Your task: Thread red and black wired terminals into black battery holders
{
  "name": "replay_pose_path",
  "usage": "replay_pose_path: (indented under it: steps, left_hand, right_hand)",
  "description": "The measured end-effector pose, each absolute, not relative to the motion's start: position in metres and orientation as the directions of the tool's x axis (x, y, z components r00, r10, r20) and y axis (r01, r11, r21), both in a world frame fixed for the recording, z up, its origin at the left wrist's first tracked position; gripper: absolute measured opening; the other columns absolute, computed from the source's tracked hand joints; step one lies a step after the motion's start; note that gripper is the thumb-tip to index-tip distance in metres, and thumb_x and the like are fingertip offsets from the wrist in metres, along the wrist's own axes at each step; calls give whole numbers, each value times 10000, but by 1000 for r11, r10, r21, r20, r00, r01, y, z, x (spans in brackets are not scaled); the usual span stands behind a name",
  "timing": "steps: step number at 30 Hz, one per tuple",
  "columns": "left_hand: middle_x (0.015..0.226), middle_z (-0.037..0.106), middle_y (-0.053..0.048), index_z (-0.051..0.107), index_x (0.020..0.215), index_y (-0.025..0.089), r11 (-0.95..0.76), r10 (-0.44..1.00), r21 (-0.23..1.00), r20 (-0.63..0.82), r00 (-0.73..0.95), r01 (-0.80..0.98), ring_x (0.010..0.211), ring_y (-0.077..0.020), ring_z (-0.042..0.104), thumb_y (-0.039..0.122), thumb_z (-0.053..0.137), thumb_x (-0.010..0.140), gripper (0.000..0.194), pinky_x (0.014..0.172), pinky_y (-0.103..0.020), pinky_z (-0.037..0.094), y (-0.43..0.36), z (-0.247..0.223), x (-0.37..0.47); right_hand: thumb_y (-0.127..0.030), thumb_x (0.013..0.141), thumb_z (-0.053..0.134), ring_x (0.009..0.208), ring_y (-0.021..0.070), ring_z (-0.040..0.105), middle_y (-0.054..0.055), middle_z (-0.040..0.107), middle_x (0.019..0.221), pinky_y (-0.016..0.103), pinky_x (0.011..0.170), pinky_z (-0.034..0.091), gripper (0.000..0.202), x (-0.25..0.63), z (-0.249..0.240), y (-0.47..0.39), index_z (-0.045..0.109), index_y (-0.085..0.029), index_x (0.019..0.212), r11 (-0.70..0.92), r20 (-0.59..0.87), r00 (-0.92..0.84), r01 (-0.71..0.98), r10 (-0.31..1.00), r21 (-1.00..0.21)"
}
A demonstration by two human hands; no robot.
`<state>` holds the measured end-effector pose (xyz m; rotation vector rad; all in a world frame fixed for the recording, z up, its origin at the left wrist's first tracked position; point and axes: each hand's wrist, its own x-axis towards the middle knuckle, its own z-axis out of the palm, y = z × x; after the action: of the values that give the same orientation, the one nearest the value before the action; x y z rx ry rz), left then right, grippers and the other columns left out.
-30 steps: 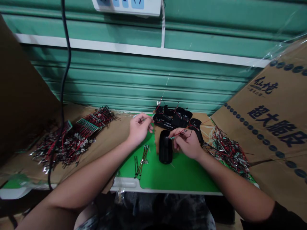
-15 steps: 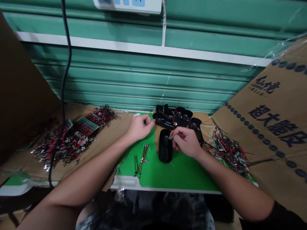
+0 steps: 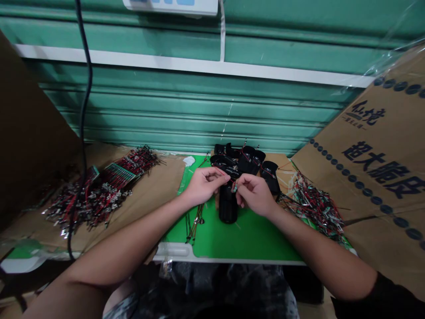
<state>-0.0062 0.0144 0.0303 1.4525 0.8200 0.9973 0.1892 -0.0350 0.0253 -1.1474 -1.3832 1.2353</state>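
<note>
A black plastic housing (image 3: 228, 208) lies on the green board (image 3: 262, 239), its upper end partly hidden by my hands. Above that end, my left hand (image 3: 207, 184) is closed in a pinch on a thin red wire (image 3: 220, 171). Close beside it, my right hand (image 3: 254, 192) pinches the same wire lead near a small greenish piece (image 3: 235, 188) too small to make out. Several more black housings (image 3: 247, 159), some with red wires, are grouped just behind my hands. A few loose wire leads (image 3: 198, 220) lie left of the nearest housing.
Bundled red and black wires (image 3: 99, 195) cover cardboard at the left. Another tangled wire pile (image 3: 320, 206) lies on the right beside a printed cardboard box (image 3: 381, 155). A black cable (image 3: 86, 88) hangs at the left before the green shutter (image 3: 186, 106).
My left hand has moved right and slightly down, from beside the grouped housings to the wire by my right hand. My right hand stays nearly in place, still pinching.
</note>
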Motion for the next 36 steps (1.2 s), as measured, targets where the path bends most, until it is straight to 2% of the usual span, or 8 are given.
replay_pose_path:
  steps: [12,15,18,21,25,29,32,36]
  left_hand:
    - [639,655,-19,766,784,150,-164,890,984,177,421,-68,490,-99,488,491,868,809,357,458,-235,359,10,34,-6]
    - [634,662,-22,788,856,147,-159,871,984,176,459,-75,489,-104,490,485,870,820,350,468,-237,361,7,35,-7]
    - [789,732,-70,817,998,149,-238,830,967,250,499,-88,576,-128,575,428,841,864,310,518,-245,419,6,33,-10]
    - [1014,738,-115,838,1018,178,-428,775,900,413,478,-83,763,-166,668,364,744,952,218,615,-267,508,9,30,-11]
    - [1116,664,-117,850,991,201,-666,680,745,595,428,23,946,-189,676,290,635,1028,236,836,-329,578,12,26,-11]
    - [1280,573,-130,837,1128,222,-783,580,612,654,485,112,859,-142,612,251,627,1037,231,819,-331,579,12,23,-14]
    - [1365,537,-142,804,1260,255,-854,491,497,674,552,154,957,-182,618,223,648,1018,290,899,-382,590,14,22,-19]
    - [1395,501,-141,780,1306,253,-872,486,424,685,543,245,1020,-211,618,218,692,985,334,958,-426,596,17,21,-23]
  right_hand:
    - [-326,831,698,372,114,522,-31,610,490,205,357,401,186,190,25,-31,594,-223,717,112,117,-75,-70,990,-991]
    - [-342,843,711,391,117,531,-33,600,495,204,365,395,210,191,26,-31,590,-225,718,122,127,-63,-79,990,-989]
    - [-353,840,708,368,110,508,-36,609,497,205,365,392,212,192,26,-31,579,-223,733,76,85,-125,-77,989,-994]
    - [-377,855,694,357,105,497,-34,617,492,201,367,396,211,192,26,-33,596,-213,765,16,29,-217,-64,976,-998]
    - [-386,860,702,361,99,505,-39,615,489,189,367,400,230,191,26,-35,589,-208,768,-7,8,-310,-48,951,-999]
    - [-363,863,701,370,101,521,-52,594,488,183,362,398,201,190,26,-35,610,-200,789,-6,2,-349,-21,937,-1000]
    - [-361,857,710,387,105,539,-47,607,512,185,370,410,204,191,24,-34,605,-203,785,-7,1,-348,-23,938,-1000]
    - [-380,874,716,395,101,537,-35,631,540,187,380,412,237,193,24,-32,599,-203,768,-1,14,-330,-48,944,-999]
